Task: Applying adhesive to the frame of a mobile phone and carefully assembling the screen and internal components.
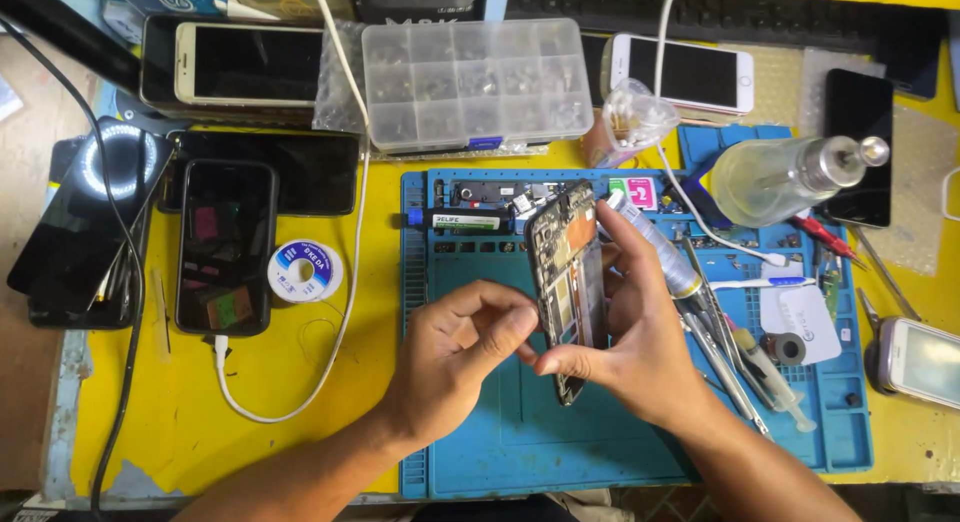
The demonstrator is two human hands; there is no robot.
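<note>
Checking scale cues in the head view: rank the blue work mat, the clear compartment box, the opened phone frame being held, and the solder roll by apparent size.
1. blue work mat
2. clear compartment box
3. opened phone frame; held nearer the camera, so it looks bigger than it is
4. solder roll

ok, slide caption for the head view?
Both hands, left hand and right hand, hold an opened phone frame above a blue repair mat.

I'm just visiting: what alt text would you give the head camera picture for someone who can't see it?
Two bare hands hold an opened phone frame on edge above a blue work mat: the right hand grips it, the left hand pinches its near edge. Phones, a clear parts box and tools lie around on a yellow table.
</note>
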